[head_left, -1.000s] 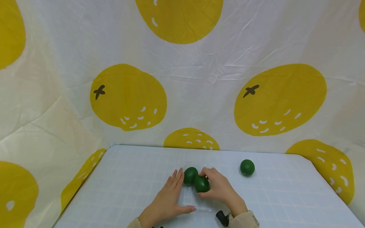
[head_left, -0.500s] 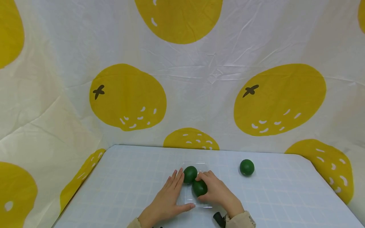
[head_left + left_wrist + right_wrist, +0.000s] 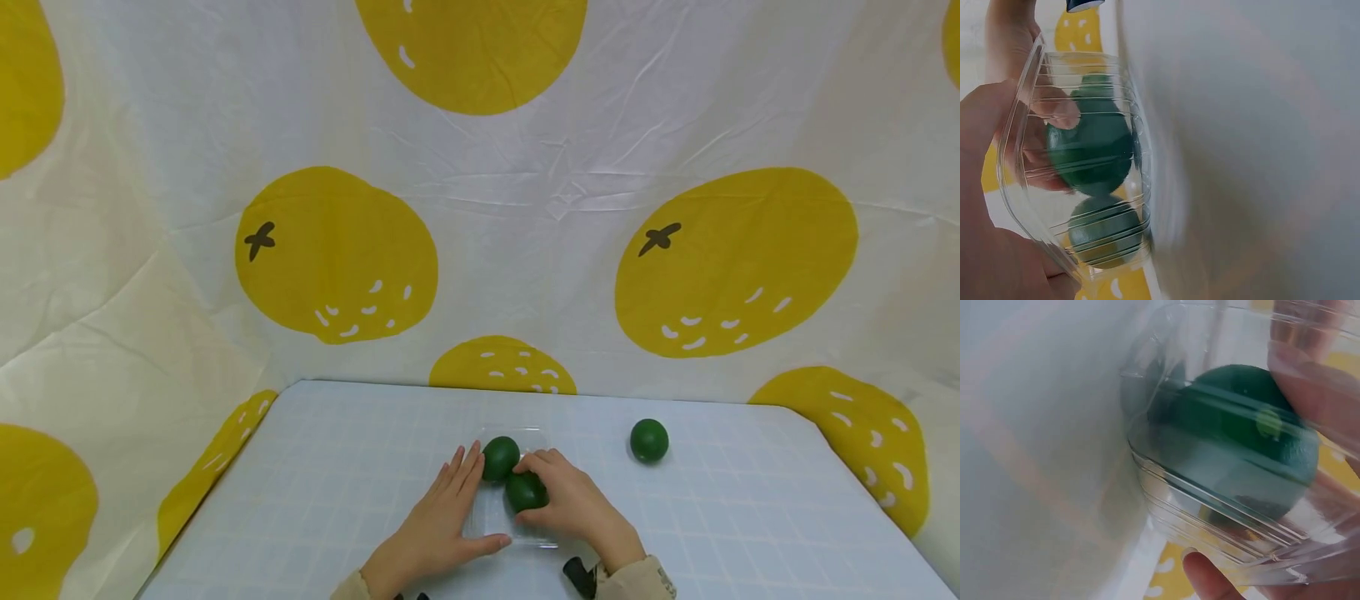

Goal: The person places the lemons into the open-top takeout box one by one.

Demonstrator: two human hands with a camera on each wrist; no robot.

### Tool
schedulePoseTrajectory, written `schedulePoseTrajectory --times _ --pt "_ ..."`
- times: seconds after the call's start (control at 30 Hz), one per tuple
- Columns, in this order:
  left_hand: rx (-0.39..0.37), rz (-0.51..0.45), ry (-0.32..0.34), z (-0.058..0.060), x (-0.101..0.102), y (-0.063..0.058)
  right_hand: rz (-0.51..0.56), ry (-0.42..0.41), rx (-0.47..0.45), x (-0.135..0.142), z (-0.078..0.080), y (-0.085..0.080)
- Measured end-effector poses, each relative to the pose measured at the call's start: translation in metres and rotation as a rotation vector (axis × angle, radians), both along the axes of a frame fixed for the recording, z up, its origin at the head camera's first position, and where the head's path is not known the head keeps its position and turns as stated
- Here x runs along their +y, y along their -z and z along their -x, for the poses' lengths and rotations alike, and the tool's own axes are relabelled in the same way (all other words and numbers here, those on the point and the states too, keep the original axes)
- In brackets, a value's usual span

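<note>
A clear plastic container (image 3: 517, 533) lies in the middle of the table with two smooth, round green fruits in it. My right hand (image 3: 573, 504) grips the nearer fruit (image 3: 527, 493) between curled fingers and thumb. Behind it, touching or almost touching, sits the farther fruit (image 3: 500, 458). My left hand (image 3: 438, 521) rests along the container's left side, fingers straight and thumb spread towards its near edge. Through the ribbed wall the left wrist view shows the gripped fruit (image 3: 1094, 150). The right wrist view shows a fruit (image 3: 1241, 437) with a pale stem mark.
A third green fruit (image 3: 648, 442) stands on the table to the right, apart from the container. A pale checked cloth (image 3: 337, 467) covers the table. A curtain (image 3: 525, 275) printed with yellow fruit hangs behind. A black piece (image 3: 579, 577) sits at the right wrist.
The right hand has moved the nearer fruit slightly left and towards the person, lower in the container, and still grips it. The left hand has hardly moved.
</note>
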State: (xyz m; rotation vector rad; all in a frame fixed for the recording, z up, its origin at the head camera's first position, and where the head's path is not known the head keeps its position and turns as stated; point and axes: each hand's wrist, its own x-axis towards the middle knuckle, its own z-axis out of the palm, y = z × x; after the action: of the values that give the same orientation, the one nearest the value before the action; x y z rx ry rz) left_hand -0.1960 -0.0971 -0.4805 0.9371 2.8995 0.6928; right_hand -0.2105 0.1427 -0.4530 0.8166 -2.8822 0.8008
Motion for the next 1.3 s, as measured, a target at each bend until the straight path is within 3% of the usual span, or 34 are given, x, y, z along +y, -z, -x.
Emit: schedulePoseTrajectory --times 0.23,0.57,0.7,0.83,0.97,1.1,1.2,1.3 --pt "-0.032 -0.017 0.01 0.0 -0.002 -0.003 0.002 -0.017 0.0 0.002 -0.001 -0.009" --pt "-0.013 -0.028 0.013 -0.001 -0.003 -0.006 0.091 -0.054 0.019 0.017 0.001 -0.027" --pt "-0.035 -0.025 0.002 -0.001 -0.003 -0.005 0.151 -0.073 0.108 0.029 0.007 -0.034" --pt "-0.045 -0.027 -0.006 -0.001 -0.002 -0.004 0.234 -0.061 0.271 0.046 0.015 -0.039" --pt "-0.027 -0.033 -0.001 -0.001 -0.002 -0.001 0.316 0.017 0.41 0.066 0.026 -0.04" --pt "-0.004 -0.029 0.005 0.0 -0.001 0.002 0.369 0.139 0.453 0.087 0.035 -0.036" --pt "-0.01 -0.025 0.002 0.0 -0.001 0.001 0.404 0.223 0.382 0.103 0.039 -0.032" --pt "-0.021 -0.025 0.003 0.0 -0.002 0.0 0.417 0.308 0.236 0.118 0.04 -0.026"
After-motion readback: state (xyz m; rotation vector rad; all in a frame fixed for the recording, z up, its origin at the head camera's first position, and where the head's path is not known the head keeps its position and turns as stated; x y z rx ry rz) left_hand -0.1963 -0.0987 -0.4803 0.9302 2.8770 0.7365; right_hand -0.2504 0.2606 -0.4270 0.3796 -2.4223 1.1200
